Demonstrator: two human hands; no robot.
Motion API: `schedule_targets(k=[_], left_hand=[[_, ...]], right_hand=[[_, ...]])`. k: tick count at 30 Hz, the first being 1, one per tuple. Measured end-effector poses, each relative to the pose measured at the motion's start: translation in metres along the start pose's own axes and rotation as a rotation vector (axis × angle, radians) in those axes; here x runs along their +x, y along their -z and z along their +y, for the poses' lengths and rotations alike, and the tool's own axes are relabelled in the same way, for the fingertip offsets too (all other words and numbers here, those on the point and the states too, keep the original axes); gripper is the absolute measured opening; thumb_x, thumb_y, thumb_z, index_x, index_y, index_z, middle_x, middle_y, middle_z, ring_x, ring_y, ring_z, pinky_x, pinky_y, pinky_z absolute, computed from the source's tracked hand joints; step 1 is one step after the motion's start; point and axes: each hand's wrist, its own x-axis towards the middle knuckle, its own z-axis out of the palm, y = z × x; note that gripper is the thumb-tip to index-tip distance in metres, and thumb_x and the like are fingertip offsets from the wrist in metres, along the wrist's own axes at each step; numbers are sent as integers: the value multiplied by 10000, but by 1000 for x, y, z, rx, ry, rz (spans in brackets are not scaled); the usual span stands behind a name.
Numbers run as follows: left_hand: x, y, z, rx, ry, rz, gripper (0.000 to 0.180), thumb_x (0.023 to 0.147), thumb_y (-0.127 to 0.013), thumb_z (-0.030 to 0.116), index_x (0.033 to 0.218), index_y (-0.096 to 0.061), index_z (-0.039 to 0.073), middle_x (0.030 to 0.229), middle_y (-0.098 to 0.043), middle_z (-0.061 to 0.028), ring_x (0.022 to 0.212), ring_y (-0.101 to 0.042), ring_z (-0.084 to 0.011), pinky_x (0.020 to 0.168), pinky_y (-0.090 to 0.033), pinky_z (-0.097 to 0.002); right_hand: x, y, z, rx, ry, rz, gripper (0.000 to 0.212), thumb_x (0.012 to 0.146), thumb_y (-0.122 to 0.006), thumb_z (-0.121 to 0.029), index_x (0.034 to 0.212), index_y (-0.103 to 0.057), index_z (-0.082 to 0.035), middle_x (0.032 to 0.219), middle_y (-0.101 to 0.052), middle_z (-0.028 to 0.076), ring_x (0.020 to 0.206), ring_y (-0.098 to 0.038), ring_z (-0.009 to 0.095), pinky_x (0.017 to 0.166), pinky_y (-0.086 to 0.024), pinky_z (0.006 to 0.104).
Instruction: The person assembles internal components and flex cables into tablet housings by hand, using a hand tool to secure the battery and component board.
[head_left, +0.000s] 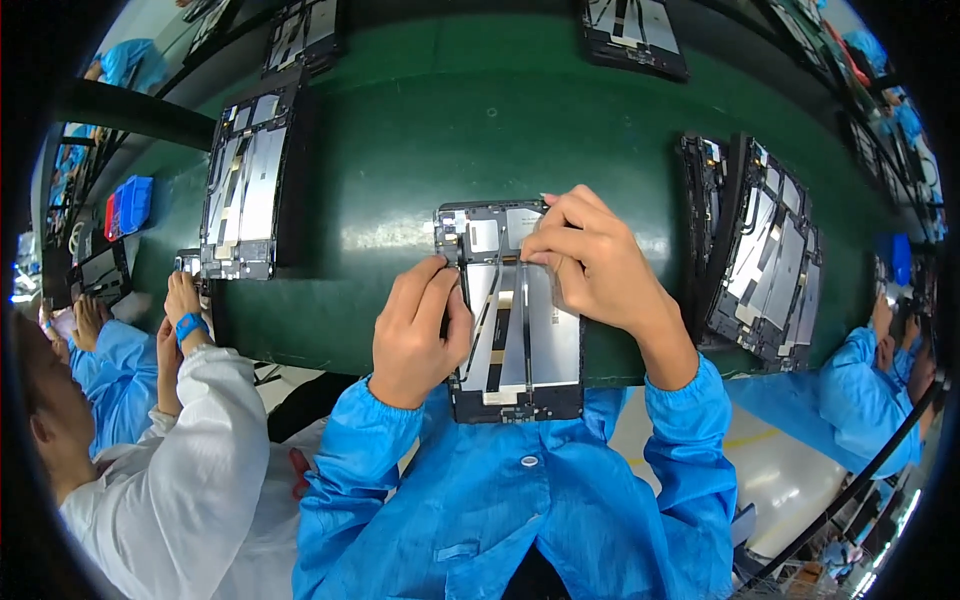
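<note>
An opened tablet (553,345), with silver inner panels, a black frame and dark ribbon cables, lies in front of me, its near end past the bench edge. My left hand (420,325) is closed at the tablet's left side, fingertips on the frame by the upper left corner. Over the upper right part, my right hand (600,255) is closed in a pinch beside a black ribbon cable (527,325). Whatever lies between those fingertips is too small to make out. Another finger of that hand reaches the far right corner.
Stacked opened tablets stand at the right (765,250) and at the left (243,190) of the green bench (490,135). More tablet parts (635,35) lie along the far side. A person in a white sleeve (200,450) works close on my left. Blue bins (132,203) stand beyond.
</note>
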Motion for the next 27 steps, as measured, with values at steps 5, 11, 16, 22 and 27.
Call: schedule_targets(k=[5, 11, 16, 22, 27], left_hand=[[3, 3, -1, -22, -29, -22, 263, 876, -784, -64, 1135, -742, -64, 1189, -747, -232, 972, -757, -407, 840, -645, -440], [8, 12, 19, 189, -12, -71, 308, 873, -865, 153, 1131, -756, 26, 1184, -726, -161, 1049, -691, -364, 897, -546, -484], [4, -12, 44, 225, 50, -54, 340, 862, -900, 282, 1068, -724, 76, 1089, -662, -107, 997, -611, -321, 841, -434, -462], [9, -15, 60, 34, 184, -127, 386, 846, -928, 336, 988, -664, 92, 998, -614, -87, 954, -583, -320, 822, -408, -463], [1, -19, 61, 58, 184, -142, 346, 860, -904, 238, 983, -618, 89, 992, -610, -90, 937, -591, -332, 816, -416, -470]], right_hand=[[4, -1, 5, -57, 76, 63, 196, 825, -761, 120, 962, -806, -12, 915, -668, 114, 921, -632, 331, 976, -570, 493], [6, -5, 14, -137, 79, 87, 188, 819, -775, 110, 969, -791, -3, 935, -654, 115, 948, -623, 339, 827, -551, 436], [5, -5, 14, -148, 82, 100, 156, 845, -779, 81, 969, -801, -11, 939, -664, 108, 947, -625, 328, 817, -550, 428], [-4, -1, 12, -132, 24, 122, 125, 880, -800, 62, 964, -827, -26, 925, -702, 109, 925, -644, 343, 1081, -596, 484], [-13, 4, 6, -148, 16, 101, 145, 875, -809, 63, 980, -837, -34, 927, -710, 103, 930, -647, 339, 1094, -591, 511]])
